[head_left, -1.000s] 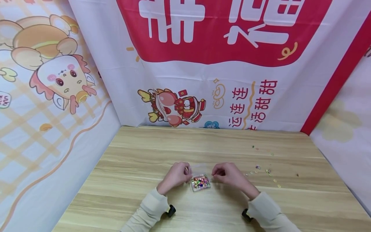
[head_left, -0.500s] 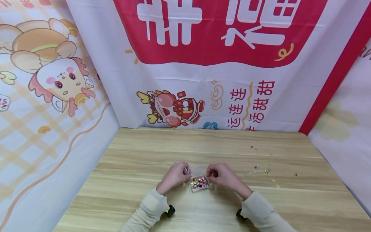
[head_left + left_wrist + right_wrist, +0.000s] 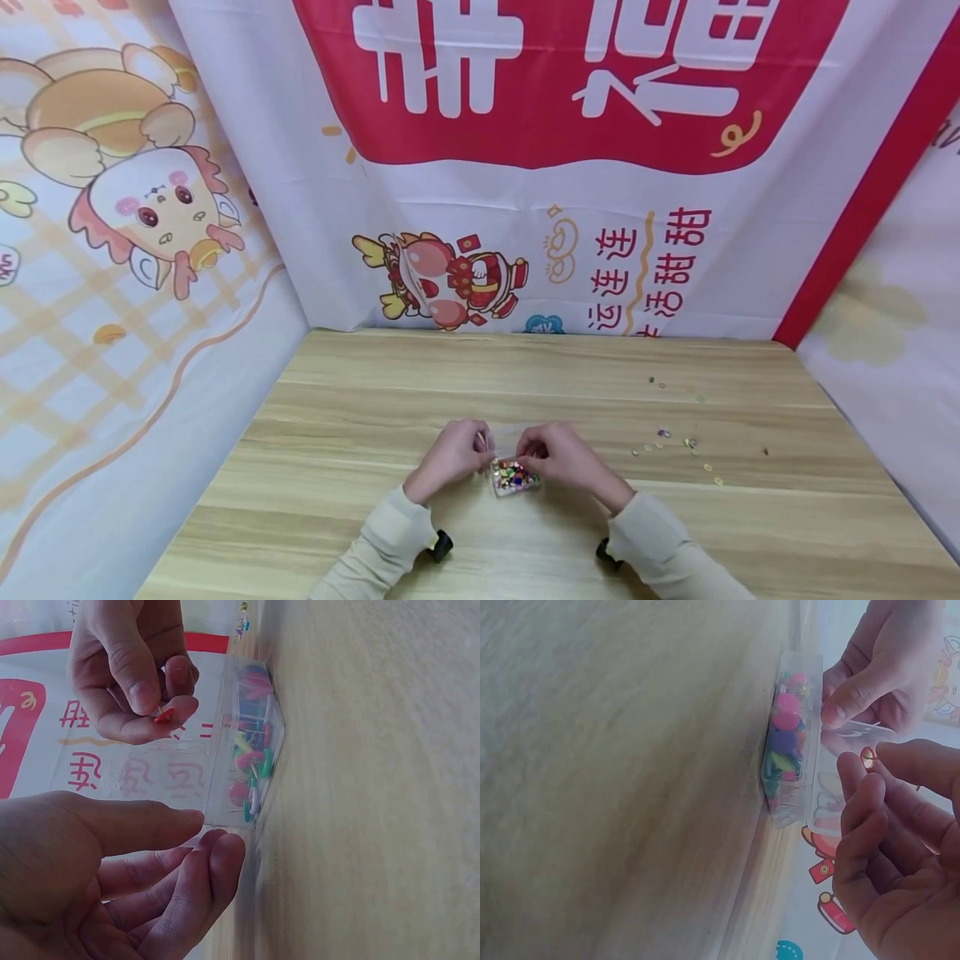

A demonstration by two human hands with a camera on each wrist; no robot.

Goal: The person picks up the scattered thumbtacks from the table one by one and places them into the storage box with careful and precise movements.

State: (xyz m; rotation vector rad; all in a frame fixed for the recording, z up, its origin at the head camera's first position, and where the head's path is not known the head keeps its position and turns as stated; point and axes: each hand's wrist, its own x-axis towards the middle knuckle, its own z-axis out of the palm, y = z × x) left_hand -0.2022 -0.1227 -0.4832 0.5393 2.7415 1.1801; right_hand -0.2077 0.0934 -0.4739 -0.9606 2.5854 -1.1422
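Red tack (image 3: pixel 164 715) noted in your right hand (image 3: pixel 904 862), pinched between thumb and fingertip just above the clear plastic box (image 3: pixel 802 663); a short metal pin shows beside its head. That fingertip hold seems suited to so small and sharp a piece. The box rests on the tabletop (image 3: pixel 360 383) in front of you and holds mixed-colour tacks (image 3: pixel 252 760), its walls apparently keeping them gathered. Its transparent lid (image 3: pixel 161 769) stands raised on the far side, leaving the contents within reach. Your left hand (image 3: pixel 450 450) pinches the left corner, near where lid meets body, presumably because so light a container could slide or tip. To your right, well apart from the box, lie scattered pieces (image 3: pixel 691 442), too small to identify; their spread suggests no deliberate order.
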